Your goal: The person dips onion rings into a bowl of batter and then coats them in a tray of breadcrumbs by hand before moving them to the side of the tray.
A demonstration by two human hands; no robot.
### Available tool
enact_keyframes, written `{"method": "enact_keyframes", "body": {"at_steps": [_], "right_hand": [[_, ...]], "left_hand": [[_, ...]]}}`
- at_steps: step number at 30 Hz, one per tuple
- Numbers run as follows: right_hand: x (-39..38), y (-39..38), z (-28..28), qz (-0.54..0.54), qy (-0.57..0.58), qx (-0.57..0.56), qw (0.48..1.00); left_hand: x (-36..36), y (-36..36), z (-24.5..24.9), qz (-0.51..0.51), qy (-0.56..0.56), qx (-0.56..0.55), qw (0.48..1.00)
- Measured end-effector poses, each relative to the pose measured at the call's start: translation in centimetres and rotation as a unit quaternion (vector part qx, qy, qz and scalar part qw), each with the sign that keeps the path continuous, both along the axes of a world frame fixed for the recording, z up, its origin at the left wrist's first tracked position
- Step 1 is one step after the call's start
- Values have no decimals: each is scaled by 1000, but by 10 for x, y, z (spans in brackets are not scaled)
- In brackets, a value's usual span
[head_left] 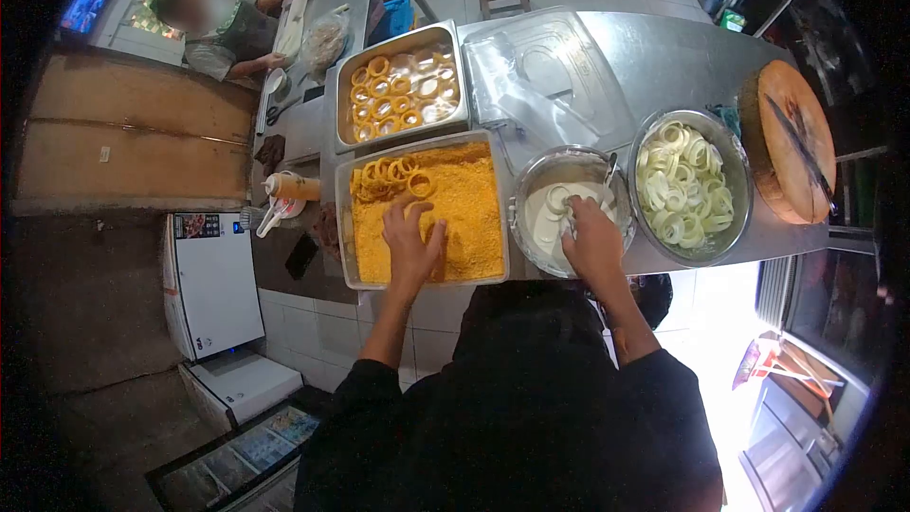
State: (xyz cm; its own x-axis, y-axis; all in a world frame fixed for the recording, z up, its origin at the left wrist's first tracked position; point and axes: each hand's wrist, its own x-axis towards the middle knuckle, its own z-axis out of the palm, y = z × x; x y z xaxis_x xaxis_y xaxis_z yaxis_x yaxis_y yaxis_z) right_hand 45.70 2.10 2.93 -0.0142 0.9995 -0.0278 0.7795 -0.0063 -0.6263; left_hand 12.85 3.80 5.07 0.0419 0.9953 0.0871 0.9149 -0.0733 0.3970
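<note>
My left hand (409, 239) rests on the orange breadcrumbs (469, 218) in a clear rectangular tub (505, 256), fingers spread and holding nothing. Just beyond its fingertips, several crumb-coated onion rings (420, 185) line the tub's far left part. My right hand (592, 235) reaches into a steel bowl of white batter (542, 228). Its batter-smeared fingers close on a coated onion ring (559, 197). A spoon handle (609, 168) leans on that bowl's rim. To the right, a larger steel bowl (745, 218) holds many raw pale-green onion rings (684, 180).
Behind the tub stands a steel tray (463, 114) of coated rings, beside a clear plastic lid (569, 66). A knife (801, 147) lies on a round wooden chopping block (773, 171) at right. A squeeze bottle (292, 187) is at left. Another person (227, 33) works at the far left.
</note>
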Motion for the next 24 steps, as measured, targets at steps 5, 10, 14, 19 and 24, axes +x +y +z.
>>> {"method": "enact_keyframes", "body": {"at_steps": [5, 10, 14, 19, 24], "right_hand": [[-1, 21, 4, 20, -45, -72, 996], [5, 25, 11, 45, 40, -30, 998], [10, 17, 5, 28, 130, 48, 990], [26, 8, -4, 185, 117, -206, 954], [34, 10, -7, 162, 145, -146, 965]], "left_hand": [[-7, -22, -27, -4, -34, 43, 999], [-15, -30, -28, 34, -25, 61, 997], [-19, -39, -34, 43, -24, 69, 996], [-18, -45, -39, 49, -43, 76, 995], [-18, -44, -40, 43, -43, 97, 993]]}}
